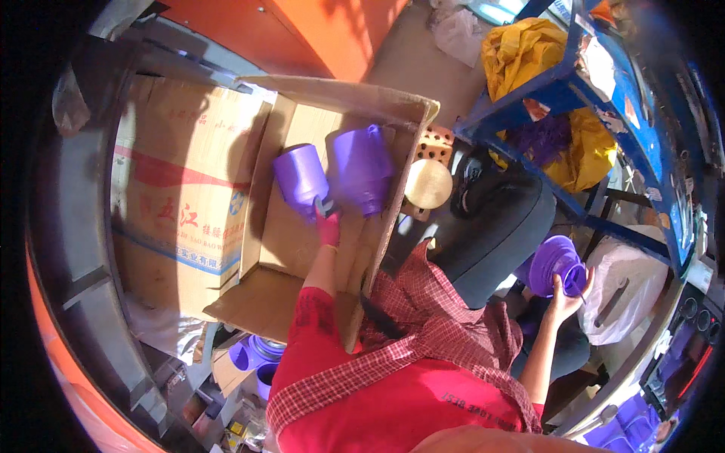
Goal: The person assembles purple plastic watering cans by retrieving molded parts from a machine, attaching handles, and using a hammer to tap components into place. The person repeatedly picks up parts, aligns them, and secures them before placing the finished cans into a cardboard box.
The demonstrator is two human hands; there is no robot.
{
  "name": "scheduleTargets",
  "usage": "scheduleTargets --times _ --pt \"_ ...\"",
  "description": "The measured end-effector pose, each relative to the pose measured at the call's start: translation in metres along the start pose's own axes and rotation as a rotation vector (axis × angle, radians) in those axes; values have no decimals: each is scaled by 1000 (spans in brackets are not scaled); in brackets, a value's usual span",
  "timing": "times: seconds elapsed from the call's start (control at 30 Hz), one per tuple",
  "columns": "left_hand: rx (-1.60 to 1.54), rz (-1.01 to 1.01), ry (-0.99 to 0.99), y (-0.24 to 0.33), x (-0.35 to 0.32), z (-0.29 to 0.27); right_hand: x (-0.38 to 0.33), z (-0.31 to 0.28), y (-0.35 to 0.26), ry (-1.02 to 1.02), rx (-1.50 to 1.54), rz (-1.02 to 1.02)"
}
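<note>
My left hand (327,220), in a pink glove with dark fingertips, reaches over an open cardboard box (230,296). Its fingers are closed on the narrow end of a purple plastic container (300,172), whose wide end points away from me. A second, larger purple container (362,162), tapering to a narrow neck, lies inside the box to the right. Off to the right, my bare right hand (563,303) grips another purple container (552,266) by its rim. That one has a stepped, ringed neck, and its round opening faces me.
A closed printed carton (181,189) stands left of the box. A blue metal rack (521,102) with yellow sacks (522,54) is at far right. Beside my leg are a round pale stool top (428,184) and perforated brick (436,141). More purple pieces (253,355) sit below the box.
</note>
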State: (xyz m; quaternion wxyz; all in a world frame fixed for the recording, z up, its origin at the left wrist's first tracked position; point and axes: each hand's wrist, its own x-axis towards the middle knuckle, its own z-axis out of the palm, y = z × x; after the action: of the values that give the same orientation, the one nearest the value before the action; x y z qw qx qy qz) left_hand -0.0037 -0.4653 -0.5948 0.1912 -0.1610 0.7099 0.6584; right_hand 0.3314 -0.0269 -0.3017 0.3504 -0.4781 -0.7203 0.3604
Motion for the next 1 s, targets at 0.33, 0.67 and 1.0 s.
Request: scheduleTargets --times 0.33,0.67,1.0 --pt "473 26 147 -110 13 103 -27 25 23 -179 -62 37" --pt "-630 -432 -528 74 -73 7 -30 27 5 -55 13 48" --pt "-889 -354 -670 126 -92 -33 -40 42 33 -79 -206 -92"
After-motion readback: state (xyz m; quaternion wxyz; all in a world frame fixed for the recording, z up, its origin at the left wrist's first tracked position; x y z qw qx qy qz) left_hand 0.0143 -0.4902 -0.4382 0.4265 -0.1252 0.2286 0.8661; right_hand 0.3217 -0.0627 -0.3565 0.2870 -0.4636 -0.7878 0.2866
